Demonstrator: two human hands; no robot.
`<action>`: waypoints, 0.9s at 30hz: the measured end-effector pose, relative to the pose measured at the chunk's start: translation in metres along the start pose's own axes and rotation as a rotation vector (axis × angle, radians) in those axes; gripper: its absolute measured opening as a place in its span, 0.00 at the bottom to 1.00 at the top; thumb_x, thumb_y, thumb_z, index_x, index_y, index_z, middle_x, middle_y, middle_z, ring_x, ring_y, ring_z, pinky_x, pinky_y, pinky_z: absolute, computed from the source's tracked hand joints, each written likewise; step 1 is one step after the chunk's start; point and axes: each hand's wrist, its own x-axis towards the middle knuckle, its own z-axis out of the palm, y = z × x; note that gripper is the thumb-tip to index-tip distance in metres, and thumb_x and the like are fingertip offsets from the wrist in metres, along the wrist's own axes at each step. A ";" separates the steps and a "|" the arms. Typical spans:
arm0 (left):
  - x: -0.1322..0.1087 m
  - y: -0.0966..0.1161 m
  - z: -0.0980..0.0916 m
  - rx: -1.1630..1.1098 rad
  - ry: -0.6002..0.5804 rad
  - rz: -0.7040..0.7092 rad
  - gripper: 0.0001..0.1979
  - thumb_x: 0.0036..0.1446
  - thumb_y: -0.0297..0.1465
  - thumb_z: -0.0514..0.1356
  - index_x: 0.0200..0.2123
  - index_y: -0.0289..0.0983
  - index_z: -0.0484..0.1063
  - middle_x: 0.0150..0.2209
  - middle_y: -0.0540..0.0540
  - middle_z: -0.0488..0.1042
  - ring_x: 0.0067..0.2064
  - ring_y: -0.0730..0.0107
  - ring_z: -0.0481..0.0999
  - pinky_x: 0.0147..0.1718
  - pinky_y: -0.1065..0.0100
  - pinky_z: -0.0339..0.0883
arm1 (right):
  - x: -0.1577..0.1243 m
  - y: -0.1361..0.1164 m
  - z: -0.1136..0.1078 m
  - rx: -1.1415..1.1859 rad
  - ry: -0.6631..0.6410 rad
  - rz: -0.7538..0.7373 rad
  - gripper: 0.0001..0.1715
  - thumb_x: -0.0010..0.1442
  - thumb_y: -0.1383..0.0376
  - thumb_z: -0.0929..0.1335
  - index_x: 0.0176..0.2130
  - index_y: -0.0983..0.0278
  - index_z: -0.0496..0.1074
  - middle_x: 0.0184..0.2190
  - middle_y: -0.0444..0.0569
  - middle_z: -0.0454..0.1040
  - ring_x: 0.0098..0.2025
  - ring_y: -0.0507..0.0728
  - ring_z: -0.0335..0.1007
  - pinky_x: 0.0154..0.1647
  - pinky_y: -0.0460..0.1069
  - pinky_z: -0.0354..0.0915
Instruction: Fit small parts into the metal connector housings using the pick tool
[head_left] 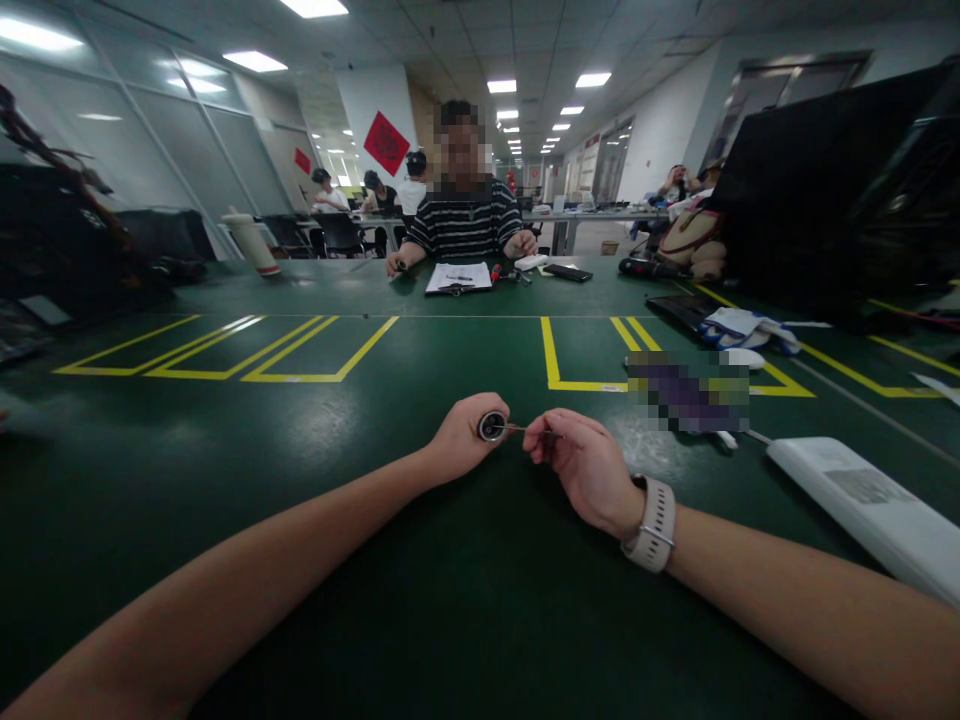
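Note:
My left hand [463, 438] is closed around a short dark cylinder with a silver rim [491, 428]. Its open round end faces me, and the inside is too small to make out. Just to its right, my right hand [581, 455] pinches a thin metal rod [517, 429] between thumb and fingers. The rod lies across to the cylinder's mouth; whether its tip is inside or only in front cannot be told. Both hands are above the green table [420, 590], and a pale watch strap [652, 525] circles my right wrist.
At right lie a white power bank [855, 500] with a cable, a blurred purple thing [686, 392] and gloves [750, 330]. Yellow tape [551, 350] marks the tabletop. Across from me sits a person [469, 225] with a clipboard [460, 278]. A white cup [251, 243] stands left.

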 end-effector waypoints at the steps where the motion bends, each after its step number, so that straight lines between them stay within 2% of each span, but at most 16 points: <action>1: 0.000 0.000 0.000 -0.005 -0.006 -0.001 0.07 0.52 0.28 0.57 0.24 0.36 0.62 0.24 0.53 0.62 0.26 0.75 0.62 0.27 0.72 0.57 | 0.000 0.000 0.000 0.004 -0.003 0.001 0.12 0.54 0.64 0.64 0.24 0.65 0.73 0.23 0.46 0.71 0.27 0.52 0.63 0.29 0.48 0.58; 5: 0.000 0.001 -0.001 0.047 0.011 -0.019 0.07 0.52 0.27 0.57 0.24 0.36 0.62 0.24 0.53 0.62 0.27 0.75 0.63 0.27 0.71 0.57 | -0.001 0.000 0.000 -0.042 0.002 -0.051 0.12 0.56 0.64 0.64 0.25 0.64 0.73 0.24 0.46 0.71 0.28 0.52 0.64 0.30 0.48 0.59; 12: 0.001 0.000 0.001 0.168 0.034 -0.053 0.09 0.53 0.27 0.57 0.22 0.35 0.61 0.24 0.53 0.62 0.27 0.74 0.63 0.27 0.71 0.56 | -0.003 0.004 -0.002 -0.289 0.007 -0.158 0.12 0.58 0.64 0.64 0.27 0.63 0.74 0.25 0.45 0.72 0.30 0.53 0.66 0.32 0.49 0.60; 20: 0.000 -0.002 0.001 0.097 0.033 -0.009 0.08 0.53 0.27 0.57 0.23 0.35 0.62 0.24 0.53 0.62 0.27 0.75 0.62 0.27 0.72 0.56 | -0.001 -0.002 0.002 -0.052 0.044 -0.038 0.12 0.53 0.65 0.65 0.22 0.65 0.73 0.21 0.46 0.71 0.26 0.52 0.63 0.29 0.49 0.57; 27: 0.001 0.000 -0.001 0.000 -0.017 0.005 0.07 0.51 0.26 0.58 0.23 0.35 0.62 0.24 0.54 0.61 0.26 0.76 0.62 0.26 0.72 0.56 | -0.002 -0.001 0.001 -0.011 0.015 -0.012 0.12 0.54 0.65 0.64 0.23 0.65 0.73 0.22 0.47 0.71 0.26 0.52 0.63 0.29 0.49 0.57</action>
